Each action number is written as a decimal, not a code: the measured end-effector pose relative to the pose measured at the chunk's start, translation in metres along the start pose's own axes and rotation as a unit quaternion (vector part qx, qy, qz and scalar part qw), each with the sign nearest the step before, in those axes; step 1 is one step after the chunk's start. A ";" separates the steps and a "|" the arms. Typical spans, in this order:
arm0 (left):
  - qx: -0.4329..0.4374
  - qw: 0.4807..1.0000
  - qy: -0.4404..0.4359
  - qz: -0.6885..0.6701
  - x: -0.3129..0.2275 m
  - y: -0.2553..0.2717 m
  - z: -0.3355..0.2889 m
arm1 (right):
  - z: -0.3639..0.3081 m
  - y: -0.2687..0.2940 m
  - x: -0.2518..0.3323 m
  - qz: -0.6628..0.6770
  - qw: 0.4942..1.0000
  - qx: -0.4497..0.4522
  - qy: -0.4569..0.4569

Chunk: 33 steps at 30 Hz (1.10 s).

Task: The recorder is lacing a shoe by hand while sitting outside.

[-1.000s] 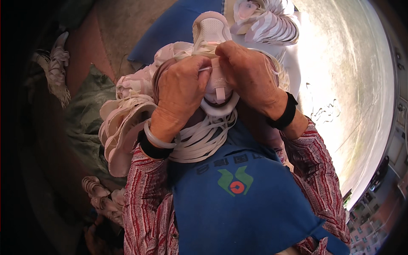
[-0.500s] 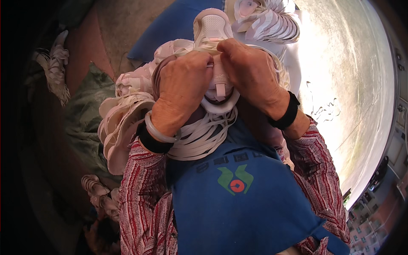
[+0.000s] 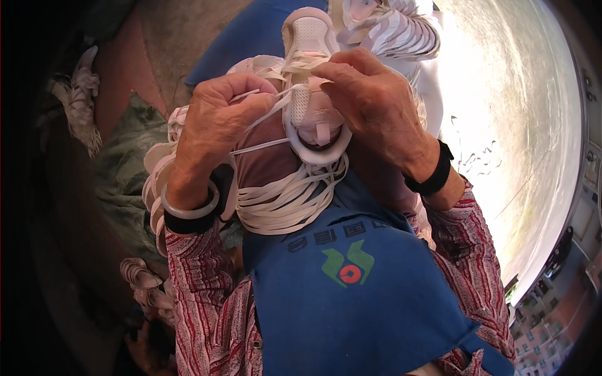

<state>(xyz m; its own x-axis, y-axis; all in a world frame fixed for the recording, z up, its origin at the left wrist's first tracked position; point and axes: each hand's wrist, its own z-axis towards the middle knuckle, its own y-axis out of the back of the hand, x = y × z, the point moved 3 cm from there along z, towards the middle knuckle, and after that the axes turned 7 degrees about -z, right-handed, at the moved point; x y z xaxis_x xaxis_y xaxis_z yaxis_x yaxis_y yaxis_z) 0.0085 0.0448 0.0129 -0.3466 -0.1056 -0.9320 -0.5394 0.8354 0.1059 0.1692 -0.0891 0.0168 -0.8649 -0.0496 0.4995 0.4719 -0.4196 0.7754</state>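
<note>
A pale pink shoe upper (image 3: 311,34) lies on my lap with its toe pointing away from me. My left hand (image 3: 221,122) is closed in a pinch on a white shoelace (image 3: 276,106), which runs taut from the upper's eyelets; the lace's tip sticks out past the fingers. My right hand (image 3: 370,103) rests at the right side of the tongue (image 3: 323,116), thumb and finger drawn together; what they hold, if anything, is hidden. A bundle of loose white laces (image 3: 285,203) drapes over my lap just below the upper's heel opening.
Stacked shoe uppers (image 3: 404,34) lie at the far right, and more are piled beside my left arm. A blue apron (image 3: 364,307) covers my lap. Further uppers (image 3: 81,94) and a green cloth (image 3: 135,169) lie at the left. Dark scraps (image 3: 480,156) dot the bright floor.
My left hand has moved left and away from the upper, pulling the lace out taut. My right hand has shifted slightly, still by the tongue.
</note>
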 end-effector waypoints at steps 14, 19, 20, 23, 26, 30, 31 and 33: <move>0.064 0.951 0.031 -0.301 0.020 0.009 0.001 | -0.018 -0.021 0.056 0.266 0.941 0.208 0.023; -0.012 0.996 -0.010 -0.090 0.002 -0.023 0.006 | -0.026 -0.043 0.088 0.387 0.897 0.201 0.073; -0.010 0.996 -0.011 -0.088 -0.001 -0.028 0.007 | -0.030 -0.049 0.087 0.387 0.898 0.199 0.072; -0.044 0.995 -0.053 0.065 -0.002 -0.029 0.006 | -0.041 -0.070 0.077 0.350 0.896 0.268 0.040; -0.097 0.966 -0.180 0.156 -0.011 -0.038 0.003 | -0.048 -0.088 0.071 0.265 0.940 0.212 0.042; -0.103 0.927 -0.245 0.266 -0.007 -0.044 0.002 | -0.050 -0.088 0.076 0.270 0.941 0.196 0.058; -0.114 0.926 -0.236 0.270 -0.004 -0.045 0.002 | -0.050 -0.089 0.076 0.270 0.942 0.191 0.057; -0.121 0.925 -0.231 0.277 -0.002 -0.045 0.002 | -0.053 -0.091 0.075 0.280 0.942 0.184 0.032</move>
<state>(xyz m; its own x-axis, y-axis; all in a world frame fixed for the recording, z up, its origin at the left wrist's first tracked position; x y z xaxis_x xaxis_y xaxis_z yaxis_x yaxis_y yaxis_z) 0.0356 0.0084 0.0095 -0.2873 0.5904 -0.7542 -0.5526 0.5410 0.6340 0.0522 -0.1024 -0.0366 -0.4660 -0.2296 0.8545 0.8739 0.0315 0.4850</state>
